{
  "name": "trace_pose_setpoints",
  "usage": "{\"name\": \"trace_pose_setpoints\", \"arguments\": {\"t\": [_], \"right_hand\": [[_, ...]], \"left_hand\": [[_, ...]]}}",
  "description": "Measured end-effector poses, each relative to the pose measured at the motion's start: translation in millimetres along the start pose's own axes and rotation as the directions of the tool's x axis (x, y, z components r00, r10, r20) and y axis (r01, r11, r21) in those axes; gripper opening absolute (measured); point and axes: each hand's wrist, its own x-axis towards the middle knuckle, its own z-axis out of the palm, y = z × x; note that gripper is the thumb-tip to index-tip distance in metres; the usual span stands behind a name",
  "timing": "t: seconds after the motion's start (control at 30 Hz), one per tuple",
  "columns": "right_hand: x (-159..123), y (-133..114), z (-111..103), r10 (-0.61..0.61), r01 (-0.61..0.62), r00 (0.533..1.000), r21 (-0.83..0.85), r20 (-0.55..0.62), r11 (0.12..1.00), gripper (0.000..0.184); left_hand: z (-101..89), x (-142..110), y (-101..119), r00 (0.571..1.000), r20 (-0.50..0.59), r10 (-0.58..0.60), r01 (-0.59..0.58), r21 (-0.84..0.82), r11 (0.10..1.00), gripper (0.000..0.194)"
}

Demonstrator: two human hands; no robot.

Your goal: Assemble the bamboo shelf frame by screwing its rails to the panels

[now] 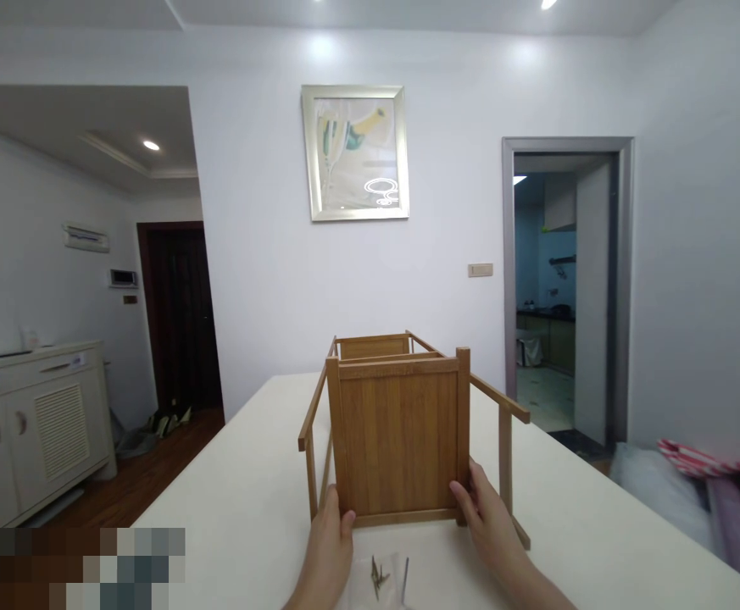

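Note:
A bamboo wooden rack (398, 432) with a slatted end panel and thin side rails stands on the white table (236, 508), its panel facing me. My left hand (326, 546) rests against the panel's lower left corner, fingers curled on the post. My right hand (489, 512) grips the lower right corner post. Just in front of me lies a small clear bag of screws (379, 578) with a thin metal hex key (406, 578) beside it.
The white table runs away toward the far wall under a framed picture (355, 152). A white cabinet (30, 432) stands left, a dark door (179, 313) behind it. A kitchen doorway (557, 288) opens right. Striped fabric and a bag (706, 491) lie at the right.

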Motion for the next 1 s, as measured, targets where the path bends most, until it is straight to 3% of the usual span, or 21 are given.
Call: {"name": "trace_pose_setpoints", "arguments": {"t": [0.27,0.47,0.63,1.0], "right_hand": [[-4.0,0.3,-0.3,0.068,-0.069,0.975,-0.004,0.211,0.998,0.039],[-5.1,12.0,4.1,0.070,-0.058,0.957,-0.053,0.281,0.997,0.051],[-4.7,14.3,2.2,0.050,-0.046,0.957,-0.018,0.285,0.999,0.054],[-1.2,25.5,1.7,-0.014,0.011,0.987,0.018,0.159,1.000,0.047]], "left_hand": [[1.4,5.6,-15.2,0.999,-0.012,0.033,-0.034,-0.025,0.999,0.043],[3.0,7.8,-19.7,0.999,-0.019,0.050,-0.051,-0.046,0.998,0.049],[2.4,4.4,-13.9,0.995,-0.077,0.061,-0.070,-0.118,0.991,0.054],[0.4,5.8,-9.9,0.996,-0.089,-0.013,-0.017,-0.325,0.946,0.064]]}}
